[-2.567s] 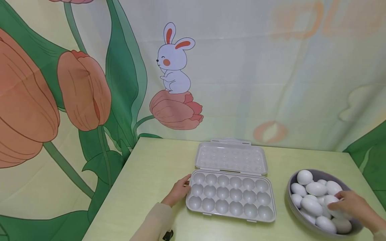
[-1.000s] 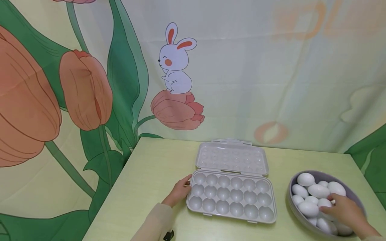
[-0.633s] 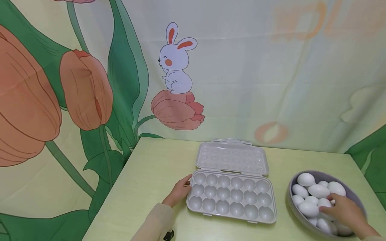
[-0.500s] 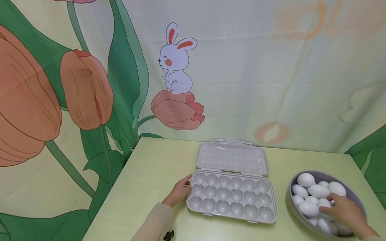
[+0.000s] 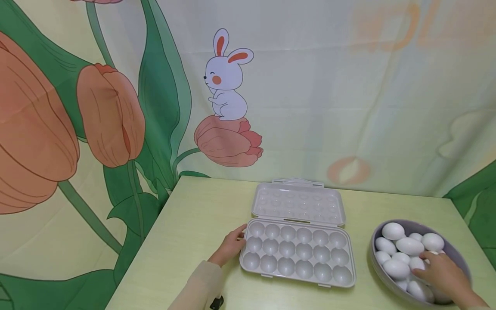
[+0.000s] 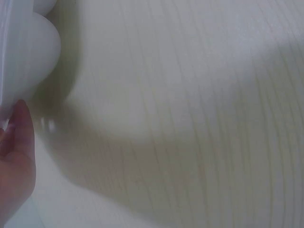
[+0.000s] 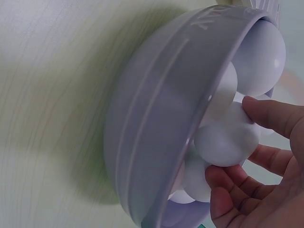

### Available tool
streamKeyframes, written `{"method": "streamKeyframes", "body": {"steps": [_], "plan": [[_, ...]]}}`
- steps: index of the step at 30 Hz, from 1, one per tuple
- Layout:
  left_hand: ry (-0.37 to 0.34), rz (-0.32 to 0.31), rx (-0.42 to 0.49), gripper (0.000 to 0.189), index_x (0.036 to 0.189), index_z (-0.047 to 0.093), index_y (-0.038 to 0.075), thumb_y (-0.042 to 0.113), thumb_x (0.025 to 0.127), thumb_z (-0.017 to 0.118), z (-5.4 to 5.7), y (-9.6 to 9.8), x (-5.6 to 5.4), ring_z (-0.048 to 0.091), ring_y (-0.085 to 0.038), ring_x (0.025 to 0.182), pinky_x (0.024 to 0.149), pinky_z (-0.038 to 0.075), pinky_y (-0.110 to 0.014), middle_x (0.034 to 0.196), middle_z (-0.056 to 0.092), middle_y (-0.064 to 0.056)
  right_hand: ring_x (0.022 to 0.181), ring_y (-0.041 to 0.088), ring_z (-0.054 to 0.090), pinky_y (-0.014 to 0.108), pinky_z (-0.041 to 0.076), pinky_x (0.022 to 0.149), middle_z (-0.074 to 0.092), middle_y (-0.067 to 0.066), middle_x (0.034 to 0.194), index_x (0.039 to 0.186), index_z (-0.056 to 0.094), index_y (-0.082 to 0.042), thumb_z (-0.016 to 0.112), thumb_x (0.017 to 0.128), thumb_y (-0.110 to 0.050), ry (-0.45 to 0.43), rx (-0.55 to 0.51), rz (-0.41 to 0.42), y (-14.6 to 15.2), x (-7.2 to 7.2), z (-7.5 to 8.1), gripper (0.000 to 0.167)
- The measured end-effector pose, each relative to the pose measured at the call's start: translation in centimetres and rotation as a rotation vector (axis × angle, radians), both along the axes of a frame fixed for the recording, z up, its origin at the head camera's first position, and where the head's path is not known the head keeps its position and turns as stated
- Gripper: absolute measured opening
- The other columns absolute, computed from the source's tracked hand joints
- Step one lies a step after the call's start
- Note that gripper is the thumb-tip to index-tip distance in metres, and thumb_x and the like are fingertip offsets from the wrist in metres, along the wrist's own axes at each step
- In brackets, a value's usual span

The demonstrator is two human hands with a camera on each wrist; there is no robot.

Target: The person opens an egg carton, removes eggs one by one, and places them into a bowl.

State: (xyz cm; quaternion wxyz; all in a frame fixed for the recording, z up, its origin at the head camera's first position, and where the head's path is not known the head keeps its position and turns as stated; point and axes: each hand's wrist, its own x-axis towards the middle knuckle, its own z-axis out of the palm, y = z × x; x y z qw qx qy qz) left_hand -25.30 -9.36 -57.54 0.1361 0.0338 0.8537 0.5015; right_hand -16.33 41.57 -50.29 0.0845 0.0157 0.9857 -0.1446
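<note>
A pale grey plastic egg tray [image 5: 294, 254] lies with its lid [image 5: 298, 204] folded back, rows of bare round cups facing up. My left hand [image 5: 230, 245] holds the tray's left edge; in the left wrist view its fingers [image 6: 21, 128] reach up to the rim beside the rounded cup bottoms. On the right, a grey-purple bowl [image 5: 414, 224] is heaped with white eggs. Inside it my right hand [image 5: 443, 273] pinches one white egg [image 7: 228, 137], thumb on one side and fingers on the other. That egg rests among the others, below the rim's level in the head view.
The pale wood-grain table [image 5: 205, 206] reaches back to a hanging cloth [image 5: 302, 107] printed with tulips and a rabbit. A strip of tabletop separates tray and bowl. A small black object [image 5: 216, 302] sits at my left sleeve.
Since the earliest frame, my right hand has moved slightly left in the bowl and some eggs have shifted. Most recently it has dipped a little lower. The left hand keeps its place on the tray.
</note>
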Motion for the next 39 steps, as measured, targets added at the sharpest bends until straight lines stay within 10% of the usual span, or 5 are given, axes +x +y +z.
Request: {"method": "streamKeyframes", "body": {"steps": [15,27,39], "plan": [[0.001,-0.012,-0.008,0.055,0.135,0.034,0.002,0.001,0.081,0.046,0.4,-0.1,0.0,0.055,-0.024,0.091,0.074,0.049,-0.03,0.107,0.056,-0.021,0.081,0.039,0.056,0.045,0.044,0.063,0.059,0.027,0.092,0.102,0.053,0.011,0.066,0.07,-0.038,-0.039,-0.039,-0.006,0.1,-0.6,2.0,0.06],[-0.074,-0.09,-0.093,0.054,0.137,0.028,0.002,0.015,0.089,0.047,3.6,-0.7,-1.2,0.057,-0.028,0.087,0.066,0.051,-0.035,0.114,0.053,-0.023,0.087,0.045,0.052,0.046,0.043,0.061,0.053,0.033,0.103,0.111,0.049,0.012,0.052,0.085,-0.037,0.119,-0.05,0.009,-1.7,-2.7,7.1,0.056],[0.405,-0.043,-0.652,0.047,0.13,0.042,0.006,0.025,0.088,0.047,8.3,-0.9,-5.3,0.042,-0.032,0.118,0.095,0.036,-0.045,0.127,0.048,-0.016,0.107,0.046,0.04,0.056,0.034,0.081,0.044,0.03,0.121,0.12,0.046,0.007,0.042,0.09,-0.037,0.365,-0.195,0.078,-7.1,-6.2,8.8,0.054]]}}
